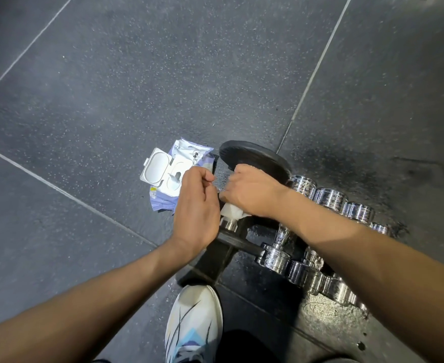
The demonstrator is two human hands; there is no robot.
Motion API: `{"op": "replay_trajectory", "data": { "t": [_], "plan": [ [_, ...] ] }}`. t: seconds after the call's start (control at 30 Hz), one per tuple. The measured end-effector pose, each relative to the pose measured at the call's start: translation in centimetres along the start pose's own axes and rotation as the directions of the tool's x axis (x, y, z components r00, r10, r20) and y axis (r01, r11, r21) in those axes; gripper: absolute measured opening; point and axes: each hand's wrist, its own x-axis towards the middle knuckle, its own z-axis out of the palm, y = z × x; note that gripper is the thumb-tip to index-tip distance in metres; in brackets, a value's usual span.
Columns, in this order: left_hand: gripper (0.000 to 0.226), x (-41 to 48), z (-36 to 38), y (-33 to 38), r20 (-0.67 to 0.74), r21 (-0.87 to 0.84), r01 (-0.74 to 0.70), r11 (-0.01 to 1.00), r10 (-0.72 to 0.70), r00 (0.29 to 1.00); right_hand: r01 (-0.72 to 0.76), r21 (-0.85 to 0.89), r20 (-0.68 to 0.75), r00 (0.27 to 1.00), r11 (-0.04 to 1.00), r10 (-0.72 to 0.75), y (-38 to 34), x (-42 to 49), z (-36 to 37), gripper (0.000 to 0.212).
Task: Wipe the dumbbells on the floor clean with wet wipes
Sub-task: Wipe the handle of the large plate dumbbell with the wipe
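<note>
White trainer with black and blue streaks (193,323) at bottom centre, toe towards the near black end of a large black dumbbell (252,159) lying on the dark grey speckled rubber floor (111,87). Far plate of it round and flat-faced; a chrome collar shows just below the hands.

Over its bar, right hand (252,192), fingers curled down around a crumpled white wet wipe (232,212), pressing it to the bar. Just beside it, nearly touching, left hand (194,208), fingers curled in, thumb against forefinger; cannot tell whether it pinches anything.

Left of the hands, on the floor and partly hidden by the left hand: soft purple-and-white wet-wipe pack (189,151), its white plastic flip lid (155,170) standing open.

Right of the black dumbbell, small shiny chrome dumbbells (331,197) lie side by side in a row, ends close together. Darker patches mark the floor around them.
</note>
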Motion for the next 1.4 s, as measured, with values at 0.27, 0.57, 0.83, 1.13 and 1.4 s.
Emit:
{"op": "replay_trajectory", "data": {
  "t": [0.27, 0.57, 0.83, 1.13, 1.4],
  "plan": [
    [0.016, 0.0, -0.1, -0.1, 0.01, 0.013, -0.012, 1.0, 0.012, 1.0, -0.223, 0.495, -0.18, 0.919, 0.84, 0.35, -3.2, -5.1, 3.1, 0.072],
    [0.017, 0.0, -0.3, -0.1, 0.022, 0.011, 0.007, 1.0, -0.007, 1.0, 0.028, 0.723, 0.59, 0.494, -0.69, 0.639, -7.1, -5.9, 1.2, 0.03],
    [0.015, -0.5, 0.0, 0.3, 0.044, 0.041, 0.007, 0.999, -0.008, 0.999, 0.27, 0.29, 0.488, 0.784, -0.918, 0.385, -3.1, -2.7, -0.1, 0.075],
    [0.016, 0.0, -0.4, 0.0, 0.022, 0.01, 0.042, 0.999, -0.042, 0.999, 0.262, 0.237, 0.352, 0.875, -0.936, 0.333, -3.0, -5.2, 2.3, 0.064],
    [0.019, -0.4, 0.0, 0.6, 0.06, 0.045, 0.023, 0.999, -0.026, 0.998, 0.22, 0.287, 0.344, 0.885, -0.932, 0.314, -4.2, -3.8, 1.2, 0.062]
  ]
}}
